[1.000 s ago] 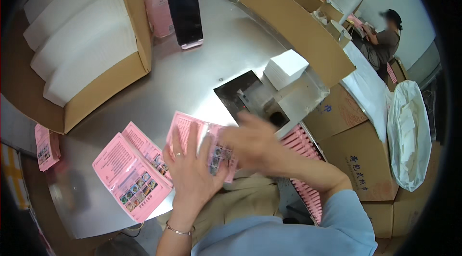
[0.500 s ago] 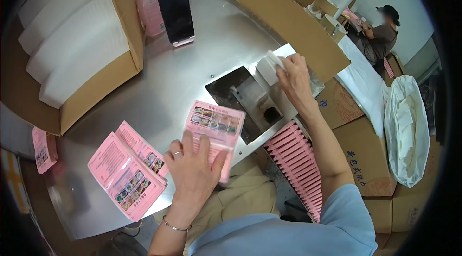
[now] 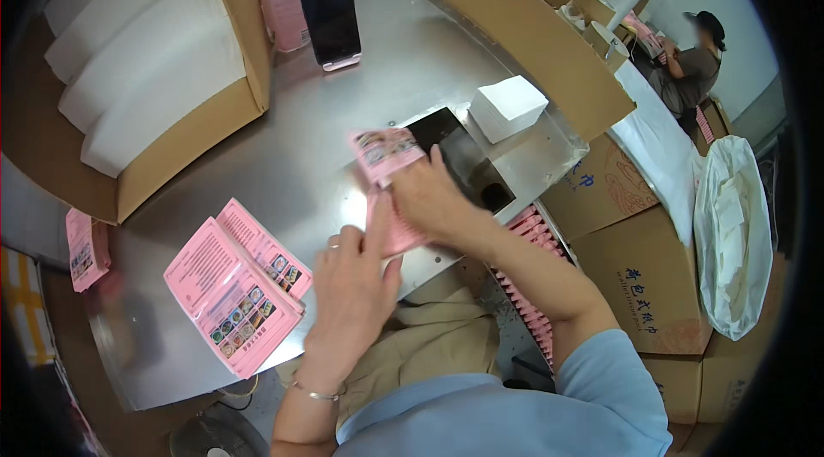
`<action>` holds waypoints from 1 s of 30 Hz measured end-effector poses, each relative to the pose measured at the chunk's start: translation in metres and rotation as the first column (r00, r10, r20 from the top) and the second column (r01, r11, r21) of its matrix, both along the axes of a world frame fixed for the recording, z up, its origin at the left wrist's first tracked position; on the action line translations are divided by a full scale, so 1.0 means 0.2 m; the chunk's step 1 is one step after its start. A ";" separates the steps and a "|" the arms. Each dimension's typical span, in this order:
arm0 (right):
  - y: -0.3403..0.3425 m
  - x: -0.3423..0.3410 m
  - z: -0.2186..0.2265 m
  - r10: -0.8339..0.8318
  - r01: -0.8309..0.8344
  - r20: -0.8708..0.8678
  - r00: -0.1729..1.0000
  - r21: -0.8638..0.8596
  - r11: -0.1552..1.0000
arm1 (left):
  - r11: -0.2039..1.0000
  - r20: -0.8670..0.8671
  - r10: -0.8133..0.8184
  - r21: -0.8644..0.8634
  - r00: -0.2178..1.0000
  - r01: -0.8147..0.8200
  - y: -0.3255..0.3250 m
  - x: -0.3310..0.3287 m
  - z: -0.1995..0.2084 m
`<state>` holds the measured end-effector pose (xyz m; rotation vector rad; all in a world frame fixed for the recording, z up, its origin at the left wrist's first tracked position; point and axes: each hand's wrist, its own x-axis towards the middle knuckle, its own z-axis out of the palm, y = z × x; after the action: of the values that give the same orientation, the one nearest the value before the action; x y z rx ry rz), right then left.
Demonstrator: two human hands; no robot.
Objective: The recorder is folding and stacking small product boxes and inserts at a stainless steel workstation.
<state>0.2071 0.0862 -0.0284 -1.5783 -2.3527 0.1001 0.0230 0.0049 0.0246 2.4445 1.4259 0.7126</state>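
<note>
A pink printed wrapper [image 3: 388, 155] sits near the front of the steel table, its upper part raised and blurred. My right hand [image 3: 433, 199] reaches across it, its fingertips hidden under or behind the upper part; whether a tissue is in them does not show. At the wrapper's lower left edge, my left hand [image 3: 348, 285] touches with an outstretched index finger, thumb apart. A stack of white folded tissues [image 3: 508, 109] stands beyond a dark recess [image 3: 463, 157] in the tabletop. Left of my hands lie two overlapping piles of pink printed wrappers [image 3: 236, 294].
An open carton [image 3: 189, 144] of white sheets stands at left. A phone on a stand [image 3: 330, 19] and a pink bottle [image 3: 283, 6] are at the back. Cardboard [image 3: 532, 36] edges the right side. Pink packets [image 3: 528, 285] fill a box below. Another person [image 3: 691, 71] sits far right.
My right hand has left the white tissue stack and come left to the pink wrapper, whose upper part is now lifted. My left hand has shifted slightly down and right. The view has moved slightly.
</note>
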 end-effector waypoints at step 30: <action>-0.46 -0.01 0.05 0.431 -0.366 -0.028 0.902 0.481 0.797 | 1.000 -0.064 -0.009 -0.022 0.998 0.008 0.06 -0.08 -0.09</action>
<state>0.2047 -0.0061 -0.0187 -0.8088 -2.3321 -0.2447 0.0070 0.0160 0.0062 2.4765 1.4372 0.6197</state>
